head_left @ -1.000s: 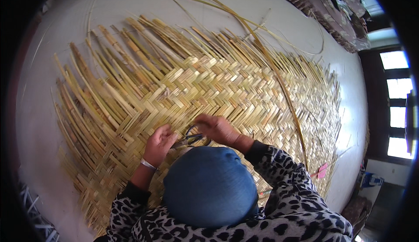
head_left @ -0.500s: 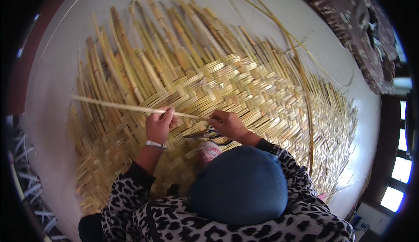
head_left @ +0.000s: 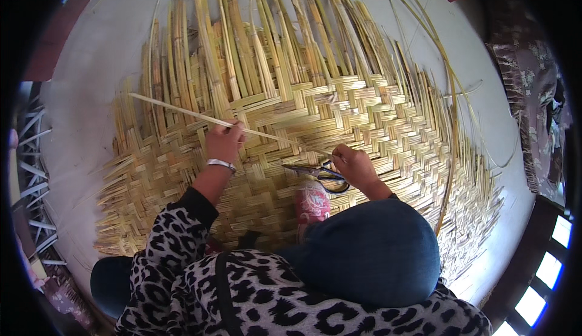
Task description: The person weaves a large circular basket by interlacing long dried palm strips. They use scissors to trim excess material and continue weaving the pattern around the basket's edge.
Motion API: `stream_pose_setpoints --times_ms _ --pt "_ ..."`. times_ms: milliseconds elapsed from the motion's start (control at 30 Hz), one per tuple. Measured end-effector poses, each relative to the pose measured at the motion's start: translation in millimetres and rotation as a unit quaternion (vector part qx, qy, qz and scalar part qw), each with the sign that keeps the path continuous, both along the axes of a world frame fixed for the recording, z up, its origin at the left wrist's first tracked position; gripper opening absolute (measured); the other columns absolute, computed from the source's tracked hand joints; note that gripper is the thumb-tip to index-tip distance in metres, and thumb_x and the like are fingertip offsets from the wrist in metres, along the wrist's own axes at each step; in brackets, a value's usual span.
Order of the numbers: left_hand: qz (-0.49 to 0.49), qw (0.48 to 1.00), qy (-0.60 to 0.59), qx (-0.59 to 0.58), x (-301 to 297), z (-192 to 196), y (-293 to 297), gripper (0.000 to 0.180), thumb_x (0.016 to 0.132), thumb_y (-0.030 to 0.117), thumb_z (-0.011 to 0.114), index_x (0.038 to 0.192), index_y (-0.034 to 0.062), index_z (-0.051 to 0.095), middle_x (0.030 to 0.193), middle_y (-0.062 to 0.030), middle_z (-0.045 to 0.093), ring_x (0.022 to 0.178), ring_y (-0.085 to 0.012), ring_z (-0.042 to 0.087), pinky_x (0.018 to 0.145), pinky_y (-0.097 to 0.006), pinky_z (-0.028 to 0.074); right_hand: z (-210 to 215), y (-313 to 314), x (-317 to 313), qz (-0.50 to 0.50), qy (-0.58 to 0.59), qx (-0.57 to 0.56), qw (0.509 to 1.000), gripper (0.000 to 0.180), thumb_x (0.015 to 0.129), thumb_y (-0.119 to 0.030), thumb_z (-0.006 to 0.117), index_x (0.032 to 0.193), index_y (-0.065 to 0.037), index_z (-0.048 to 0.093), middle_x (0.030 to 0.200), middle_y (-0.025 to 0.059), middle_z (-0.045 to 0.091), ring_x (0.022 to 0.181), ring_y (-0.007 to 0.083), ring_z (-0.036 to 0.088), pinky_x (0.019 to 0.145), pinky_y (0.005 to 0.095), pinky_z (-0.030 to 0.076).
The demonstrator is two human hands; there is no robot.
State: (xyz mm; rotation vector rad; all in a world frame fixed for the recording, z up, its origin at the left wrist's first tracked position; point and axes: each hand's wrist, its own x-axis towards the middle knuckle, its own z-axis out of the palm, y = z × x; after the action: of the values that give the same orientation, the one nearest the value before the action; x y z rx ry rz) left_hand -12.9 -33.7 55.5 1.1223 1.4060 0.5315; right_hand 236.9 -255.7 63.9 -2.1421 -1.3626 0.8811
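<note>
A pale, thin reed strip (head_left: 274, 136) stretches slantwise above the woven reed mat (head_left: 357, 117). My left hand (head_left: 224, 142) pinches it partway along, and its free end sticks out past that hand to the upper left. At the strip's other end, my right hand (head_left: 356, 167) is closed on the tip. A pair of scissors (head_left: 327, 176) with dark handles lies on the mat just beside my right hand, blades toward the left. Close below the scissors is my foot in a pink patterned sock (head_left: 313, 202).
Loose unwoven reed ends (head_left: 260, 39) fan out along the mat's far edge. Long bent strips (head_left: 451, 87) lie across its right side. A patterned fringed cloth (head_left: 527, 81) hangs at the right, and a metal lattice (head_left: 37, 178) stands at the left.
The view has shifted and turned slightly. My right hand has moved right, away from my left hand, so a longer stretch of the strip shows between them.
</note>
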Motion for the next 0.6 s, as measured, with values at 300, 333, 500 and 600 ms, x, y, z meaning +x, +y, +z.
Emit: stream_pose_setpoints --times_ms 300,333,500,600 --pt "-0.003 1.000 -0.020 0.017 -11 1 20 0.026 0.089 0.019 0.068 0.106 -0.0006 0.065 0.078 -0.0066 0.068 0.061 -0.0110 0.063 0.053 -0.024 0.049 4 -3 26 0.012 -0.069 -0.121 0.990 0.018 0.091 -0.031 0.058 0.097 -0.015 0.063 0.080 0.0155 0.068 0.079 0.0374 0.065 0.070 0.0492 0.051" --pt "0.005 0.999 -0.036 0.007 -12 2 21 0.026 0.090 0.018 0.067 0.107 -0.0011 0.063 0.079 -0.0067 0.068 0.063 -0.0113 0.064 0.054 -0.024 0.050 6 -3 28 0.016 -0.077 -0.121 0.990 0.018 0.091 -0.031 0.058 0.097 -0.015 0.063 0.081 0.0156 0.068 0.079 0.0373 0.065 0.070 0.0492 0.051" --pt "0.022 0.999 -0.031 0.036 -16 6 34 0.024 0.091 0.017 0.066 0.107 -0.0011 0.063 0.079 -0.0069 0.067 0.064 -0.0112 0.064 0.054 -0.023 0.050 13 0 40 0.091 -0.184 -0.101 0.973 0.014 0.090 -0.022 0.056 0.095 -0.013 0.064 0.090 0.0130 0.066 0.086 0.0352 0.065 0.074 0.0472 0.052" --pt "0.029 0.998 -0.016 0.046 -16 9 42 0.023 0.091 0.016 0.065 0.107 -0.0009 0.063 0.079 -0.0069 0.067 0.064 -0.0110 0.065 0.053 -0.023 0.050 14 2 45 0.105 -0.207 -0.103 0.967 0.012 0.089 -0.018 0.055 0.093 -0.012 0.063 0.091 0.0118 0.064 0.088 0.0342 0.064 0.075 0.0458 0.052"
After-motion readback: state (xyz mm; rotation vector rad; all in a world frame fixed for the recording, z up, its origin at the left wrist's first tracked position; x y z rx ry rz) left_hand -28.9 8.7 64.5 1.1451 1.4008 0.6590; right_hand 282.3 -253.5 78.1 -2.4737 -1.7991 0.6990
